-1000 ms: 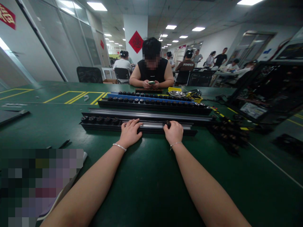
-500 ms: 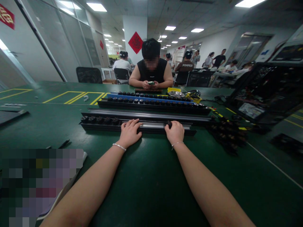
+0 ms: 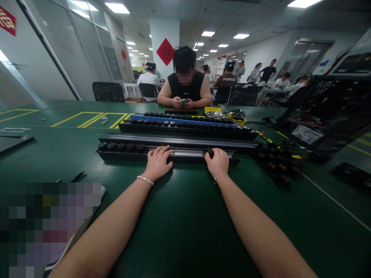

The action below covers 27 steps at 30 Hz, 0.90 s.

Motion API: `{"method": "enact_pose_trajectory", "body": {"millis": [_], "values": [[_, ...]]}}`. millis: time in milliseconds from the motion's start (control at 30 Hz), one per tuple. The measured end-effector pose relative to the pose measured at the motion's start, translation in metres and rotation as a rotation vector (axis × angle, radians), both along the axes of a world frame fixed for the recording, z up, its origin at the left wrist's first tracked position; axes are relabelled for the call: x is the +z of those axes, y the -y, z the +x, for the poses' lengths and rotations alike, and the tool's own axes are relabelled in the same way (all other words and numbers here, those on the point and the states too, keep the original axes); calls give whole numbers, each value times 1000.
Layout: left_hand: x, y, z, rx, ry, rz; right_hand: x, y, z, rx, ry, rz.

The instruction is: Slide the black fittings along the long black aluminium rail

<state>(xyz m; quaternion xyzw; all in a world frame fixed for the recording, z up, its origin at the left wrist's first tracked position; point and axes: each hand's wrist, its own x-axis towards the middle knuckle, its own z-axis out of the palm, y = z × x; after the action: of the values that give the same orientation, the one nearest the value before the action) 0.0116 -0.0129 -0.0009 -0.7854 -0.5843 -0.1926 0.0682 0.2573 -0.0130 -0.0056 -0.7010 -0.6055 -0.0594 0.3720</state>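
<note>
A long black rail (image 3: 185, 158) with a silvery channel lies across the table in front of me. Several black round parts (image 3: 121, 147) sit in a row in its left end. My left hand (image 3: 158, 162) rests on the rail just right of that row, fingers spread over the channel. Toward the rail's right end, my right hand (image 3: 218, 161) grips a small black round part (image 3: 210, 153) at the channel; its fingers partly cover it, so its exact kind is hidden. Close behind runs a second dark rail (image 3: 182, 139) with a bare silvery channel.
Farther back lie a black rail (image 3: 185, 129) and a blue rail (image 3: 185, 119), both lined with round parts. To the right is a pile of dark parts (image 3: 276, 162). A metal dish (image 3: 215, 115) stands behind. Across the table (image 3: 185, 224) a person (image 3: 185, 87) holds a phone.
My right hand has shifted slightly right along the rail with the small black round part. My left hand stays in place on the rail.
</note>
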Motion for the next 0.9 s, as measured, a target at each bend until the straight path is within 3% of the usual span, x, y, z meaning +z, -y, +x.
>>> {"method": "enact_pose_trajectory", "body": {"millis": [900], "values": [[-2,-1,-3,-18,0,23,1,1,8,-70,18,11]]}}
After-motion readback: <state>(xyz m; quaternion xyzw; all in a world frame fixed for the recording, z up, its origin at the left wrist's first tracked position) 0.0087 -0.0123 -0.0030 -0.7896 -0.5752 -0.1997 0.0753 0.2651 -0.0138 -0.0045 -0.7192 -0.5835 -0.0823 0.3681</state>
